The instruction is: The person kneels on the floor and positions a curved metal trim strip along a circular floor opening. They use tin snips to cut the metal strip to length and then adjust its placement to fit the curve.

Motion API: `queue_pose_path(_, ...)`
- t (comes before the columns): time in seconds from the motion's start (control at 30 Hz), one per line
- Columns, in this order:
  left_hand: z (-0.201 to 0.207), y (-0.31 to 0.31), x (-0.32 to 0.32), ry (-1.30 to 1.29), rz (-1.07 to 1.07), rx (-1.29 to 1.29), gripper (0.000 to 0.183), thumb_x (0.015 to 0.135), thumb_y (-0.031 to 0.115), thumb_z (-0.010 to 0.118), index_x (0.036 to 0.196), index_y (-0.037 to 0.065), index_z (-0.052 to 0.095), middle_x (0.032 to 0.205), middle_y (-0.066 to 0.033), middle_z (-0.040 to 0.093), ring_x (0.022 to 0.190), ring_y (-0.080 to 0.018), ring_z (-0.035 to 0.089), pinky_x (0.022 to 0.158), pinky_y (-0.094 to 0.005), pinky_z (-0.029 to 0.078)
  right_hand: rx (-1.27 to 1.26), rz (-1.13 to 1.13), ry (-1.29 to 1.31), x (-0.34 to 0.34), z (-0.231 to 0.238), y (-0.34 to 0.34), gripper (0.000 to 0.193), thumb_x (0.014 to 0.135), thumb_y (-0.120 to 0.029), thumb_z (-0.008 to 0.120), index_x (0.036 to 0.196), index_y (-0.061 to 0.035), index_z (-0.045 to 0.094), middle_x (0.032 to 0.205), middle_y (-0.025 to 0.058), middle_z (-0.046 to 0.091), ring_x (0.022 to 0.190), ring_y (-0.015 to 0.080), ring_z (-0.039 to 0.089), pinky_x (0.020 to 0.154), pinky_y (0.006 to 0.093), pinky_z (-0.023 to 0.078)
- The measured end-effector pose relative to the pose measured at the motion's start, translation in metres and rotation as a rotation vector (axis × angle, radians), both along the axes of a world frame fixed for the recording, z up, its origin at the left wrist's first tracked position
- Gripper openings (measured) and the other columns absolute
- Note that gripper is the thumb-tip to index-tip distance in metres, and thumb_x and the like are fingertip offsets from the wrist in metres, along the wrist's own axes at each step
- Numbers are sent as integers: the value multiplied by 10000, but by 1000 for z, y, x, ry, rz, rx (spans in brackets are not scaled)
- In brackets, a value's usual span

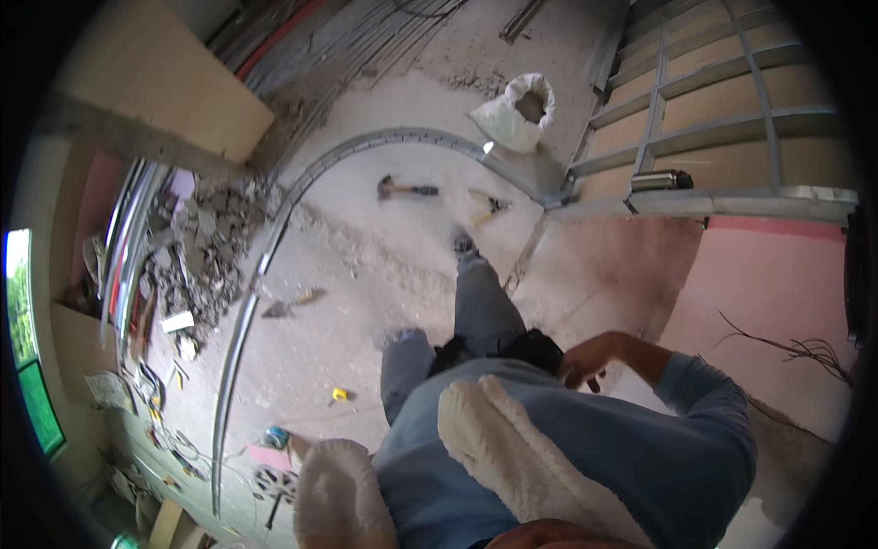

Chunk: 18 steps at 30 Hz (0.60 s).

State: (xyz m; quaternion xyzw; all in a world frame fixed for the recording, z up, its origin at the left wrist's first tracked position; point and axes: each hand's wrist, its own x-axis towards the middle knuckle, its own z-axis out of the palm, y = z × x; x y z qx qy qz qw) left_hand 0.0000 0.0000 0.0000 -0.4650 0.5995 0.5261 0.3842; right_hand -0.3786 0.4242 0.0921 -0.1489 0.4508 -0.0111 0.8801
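My right hand (585, 362) is at my right hip, beside a black waist pouch (538, 351). Its fingers are slightly curled and apart, and I see nothing held in them. My left hand is out of view. Ahead of my feet a hammer (407, 188) with a dark grip lies on the floor, near yellow-handled pliers (494, 206). A trowel (291, 303) lies to the left. Closer in on that side are a small yellow tape measure (340, 394) and a teal power tool (276, 436).
A curved metal track (274, 240) arcs across the floor around me. Broken rubble (203, 242) is heaped at the left. An open white sack (521, 119) stands ahead. A metal stud frame (709, 114) rises at the right, with a metal flask-like cylinder (661, 180) and loose wires (805, 349) nearby.
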Motion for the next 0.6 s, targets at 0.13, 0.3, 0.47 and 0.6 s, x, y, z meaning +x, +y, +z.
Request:
queue_pose_path(0.13,-46,58,-106,209,6,-101,344,855,160,710,1173,30,717,1166,-183,720,1128,-324,675,990,-426,509,-7,-366,312,-168,-96,-15,498,847,-216,689,1335,-121,662,1042,52,781,654,179,715,508,312,493)
queue_pose_path(0.3,-93,132,-223,268,-147,-156,302,871,190,679,1119,25,727,1087,-199,733,1032,-373,701,916,-453,538,315,-875,734,-262,-354,-11,297,939,-271,685,1134,-49,666,977,162,759,638,248,711,520,397,523)
queue_pose_path(0.47,-129,141,-264,-34,-137,-161,297,874,200,673,1107,23,726,1073,-204,731,1018,-381,700,904,-459,538,845,-1339,732,-255,-571,8,511,897,-384,754,1225,-22,604,1064,215,687,759,372,708,617,460,574)
queue_pose_path(0.6,-157,147,-266,-232,-148,-177,294,877,207,667,1098,22,726,1062,-208,729,1007,-387,698,895,-463,538,935,-1329,602,-245,-691,20,709,907,-556,705,1357,-43,513,1305,245,588,942,446,687,756,572,583)
